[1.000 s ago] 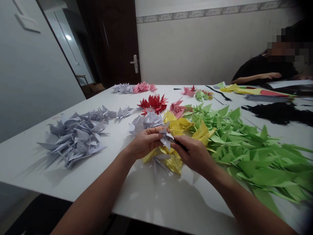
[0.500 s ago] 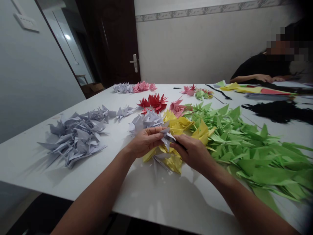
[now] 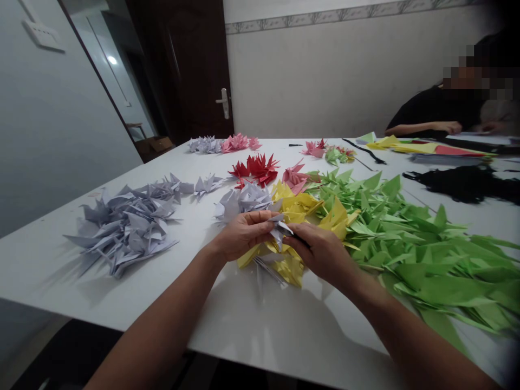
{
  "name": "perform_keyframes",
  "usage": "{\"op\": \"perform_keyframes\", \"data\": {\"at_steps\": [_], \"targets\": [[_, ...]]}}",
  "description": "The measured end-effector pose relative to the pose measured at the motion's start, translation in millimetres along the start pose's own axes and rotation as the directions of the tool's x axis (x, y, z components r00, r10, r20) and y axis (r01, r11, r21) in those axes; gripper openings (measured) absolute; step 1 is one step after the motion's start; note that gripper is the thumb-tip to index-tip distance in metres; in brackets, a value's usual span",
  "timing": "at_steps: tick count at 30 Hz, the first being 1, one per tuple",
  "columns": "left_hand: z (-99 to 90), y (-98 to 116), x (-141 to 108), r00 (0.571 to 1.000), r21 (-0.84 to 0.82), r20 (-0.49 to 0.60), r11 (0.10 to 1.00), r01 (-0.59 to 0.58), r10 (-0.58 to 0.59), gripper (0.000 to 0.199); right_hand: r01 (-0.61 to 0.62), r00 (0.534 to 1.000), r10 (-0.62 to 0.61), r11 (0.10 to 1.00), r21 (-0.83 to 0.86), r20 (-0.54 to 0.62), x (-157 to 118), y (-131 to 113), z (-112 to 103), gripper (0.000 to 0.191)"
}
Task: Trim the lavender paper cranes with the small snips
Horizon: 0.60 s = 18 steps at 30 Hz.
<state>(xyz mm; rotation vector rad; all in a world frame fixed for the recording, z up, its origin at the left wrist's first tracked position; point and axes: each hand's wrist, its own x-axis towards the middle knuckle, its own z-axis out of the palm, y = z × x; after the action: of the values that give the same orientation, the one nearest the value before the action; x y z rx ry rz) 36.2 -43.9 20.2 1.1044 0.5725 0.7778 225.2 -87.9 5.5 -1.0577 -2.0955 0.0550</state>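
Between the fingertips of my left hand (image 3: 244, 234) is a small white folded paper piece (image 3: 278, 232). My right hand (image 3: 320, 246) is closed on a dark thin tool (image 3: 296, 236), whose tip meets the white piece. Yellow folded papers (image 3: 290, 265) lie below and behind both hands. Just beyond my left hand sits a small white paper pile (image 3: 244, 200). Green folded papers (image 3: 439, 260) form a large heap at the right, and a bigger white pile (image 3: 130, 227) rests at the left.
On the white table (image 3: 227, 336), red papers (image 3: 255, 170) and a pink one (image 3: 295, 177) lie further back. Black strands (image 3: 467, 184) and stacked coloured sheets (image 3: 430, 149) are at the right, near a person in black (image 3: 430, 111). A dark door (image 3: 187, 70) stands behind.
My hands have hardly moved and keep the same hold. At the far right, the other person's hands have shifted slightly.
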Motion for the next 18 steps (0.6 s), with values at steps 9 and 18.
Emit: {"op": "perform_keyframes", "data": {"at_steps": [9, 18], "targets": [[0.1, 0.5, -0.1, 1.000, 0.020, -0.019, 1.000, 0.016, -0.016, 0.035, 0.007, 1.000, -0.007, 1.000, 0.008, 0.006, 0.2, -1.3, -0.8, 0.016], [0.0, 1.1, -0.8, 1.000, 0.031, -0.007, 1.000, 0.007, -0.007, 0.033, -0.005, 1.000, 0.005, 1.000, 0.007, 0.031, 0.3, -1.5, -2.2, 0.021]]}}
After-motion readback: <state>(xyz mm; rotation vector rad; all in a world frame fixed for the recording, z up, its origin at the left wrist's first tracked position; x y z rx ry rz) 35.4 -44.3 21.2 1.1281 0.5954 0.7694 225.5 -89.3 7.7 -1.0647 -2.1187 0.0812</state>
